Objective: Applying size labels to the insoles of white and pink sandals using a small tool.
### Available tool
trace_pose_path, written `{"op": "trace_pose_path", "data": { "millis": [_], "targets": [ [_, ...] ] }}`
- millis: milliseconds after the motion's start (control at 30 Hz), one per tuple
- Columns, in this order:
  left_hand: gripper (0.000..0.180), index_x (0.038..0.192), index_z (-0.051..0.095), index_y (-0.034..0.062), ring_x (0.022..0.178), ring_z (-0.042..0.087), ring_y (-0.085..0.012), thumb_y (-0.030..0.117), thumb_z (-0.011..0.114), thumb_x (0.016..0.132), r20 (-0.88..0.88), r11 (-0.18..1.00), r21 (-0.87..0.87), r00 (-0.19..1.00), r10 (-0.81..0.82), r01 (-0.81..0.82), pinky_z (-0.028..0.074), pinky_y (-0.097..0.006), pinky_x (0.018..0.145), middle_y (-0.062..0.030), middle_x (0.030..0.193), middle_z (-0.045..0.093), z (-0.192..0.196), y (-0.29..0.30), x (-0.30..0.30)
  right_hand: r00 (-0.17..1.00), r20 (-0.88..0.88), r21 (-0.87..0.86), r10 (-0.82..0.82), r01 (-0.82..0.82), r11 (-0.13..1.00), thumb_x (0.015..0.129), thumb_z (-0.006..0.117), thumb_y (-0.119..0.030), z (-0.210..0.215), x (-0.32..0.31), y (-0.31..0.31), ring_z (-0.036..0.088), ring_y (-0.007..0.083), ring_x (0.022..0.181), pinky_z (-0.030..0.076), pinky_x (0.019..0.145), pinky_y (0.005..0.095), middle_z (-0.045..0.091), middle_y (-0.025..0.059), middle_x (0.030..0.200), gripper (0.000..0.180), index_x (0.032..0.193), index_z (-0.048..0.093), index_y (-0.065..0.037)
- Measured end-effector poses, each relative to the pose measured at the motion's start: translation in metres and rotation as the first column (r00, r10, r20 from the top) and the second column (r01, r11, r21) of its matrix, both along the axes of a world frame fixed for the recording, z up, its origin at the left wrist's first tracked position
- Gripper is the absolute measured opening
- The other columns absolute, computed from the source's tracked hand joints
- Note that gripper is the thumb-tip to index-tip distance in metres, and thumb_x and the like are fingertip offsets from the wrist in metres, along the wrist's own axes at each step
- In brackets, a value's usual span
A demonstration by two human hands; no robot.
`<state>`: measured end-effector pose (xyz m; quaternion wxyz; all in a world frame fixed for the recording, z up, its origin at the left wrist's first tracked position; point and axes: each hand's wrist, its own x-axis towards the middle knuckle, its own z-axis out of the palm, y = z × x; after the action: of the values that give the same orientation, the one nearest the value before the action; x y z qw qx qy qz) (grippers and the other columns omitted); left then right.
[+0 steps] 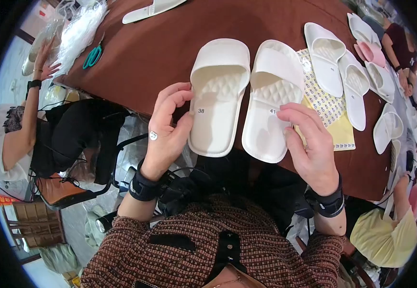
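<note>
Two white slide slippers lie side by side, toes away from me, heels at the table's near edge. My left hand (pixel 167 127) is curled at the outer side of the left slipper (pixel 213 127), thumb and fingertips against its edge. A small round white sticker (pixel 153 136) is on the back of that hand. With bent fingers, my right hand (pixel 309 144) holds the outer side of the right slipper (pixel 262 134); its index fingertip rests on the insole beside a small printed label (pixel 272 111). The left slipper's insole carries a similar label (pixel 200 111). Both insoles are quilted under the straps.
A yellow sticker sheet (pixel 340 132) lies right of the pair, partly under more white slippers (pixel 326 62). A pink slipper (pixel 371 53) is farther right. Teal-handled scissors (pixel 92 56) and clear plastic bags (pixel 81 36) are at the far left. People sit on both sides.
</note>
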<state>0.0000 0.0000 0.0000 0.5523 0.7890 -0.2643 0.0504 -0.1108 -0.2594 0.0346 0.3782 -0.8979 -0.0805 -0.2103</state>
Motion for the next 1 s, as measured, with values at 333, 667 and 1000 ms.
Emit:
{"op": "trace_pose_path", "data": {
  "millis": [333,667,1000],
  "targets": [
    [0.024,0.105,0.064,-0.0046,0.107,0.06,-0.0279,-0.01,0.055,0.083,0.211,0.989,0.143,0.978,0.005,-0.036,0.051,-0.034,0.089,-0.0164,0.122,0.057,0.005,-0.008,-0.013,0.995,0.068,0.08,-0.08,0.074,0.994,0.083,0.059,0.007,-0.022,0.001,0.002,0.062,0.0309,0.104,0.048,0.092,0.0365,0.064,0.0144,0.113,0.023,0.104,0.066,0.0],
    [0.02,0.101,0.064,-0.0015,0.104,0.062,-0.0286,-0.006,0.058,0.083,0.227,0.966,0.256,0.973,-0.035,-0.025,0.05,-0.033,0.088,-0.0147,0.115,0.06,0.015,-0.006,-0.01,0.988,0.101,0.107,-0.118,0.107,0.988,0.085,0.057,0.007,-0.025,-0.001,0.005,0.062,0.0293,0.103,0.051,0.088,0.0345,0.064,0.0153,0.113,0.021,0.104,0.065,0.002],
    [0.012,0.095,0.063,-0.0024,0.086,0.058,-0.0167,0.002,0.066,0.085,0.086,0.964,0.262,0.994,-0.061,0.036,0.048,-0.028,0.077,-0.0075,0.098,0.058,0.02,-0.009,0.006,0.981,0.139,0.08,-0.138,0.128,0.989,0.085,0.059,0.007,-0.025,-0.001,0.006,0.062,0.031,0.103,0.05,0.089,0.0361,0.064,0.0153,0.111,0.019,0.102,0.065,0.002]
  ]
}}
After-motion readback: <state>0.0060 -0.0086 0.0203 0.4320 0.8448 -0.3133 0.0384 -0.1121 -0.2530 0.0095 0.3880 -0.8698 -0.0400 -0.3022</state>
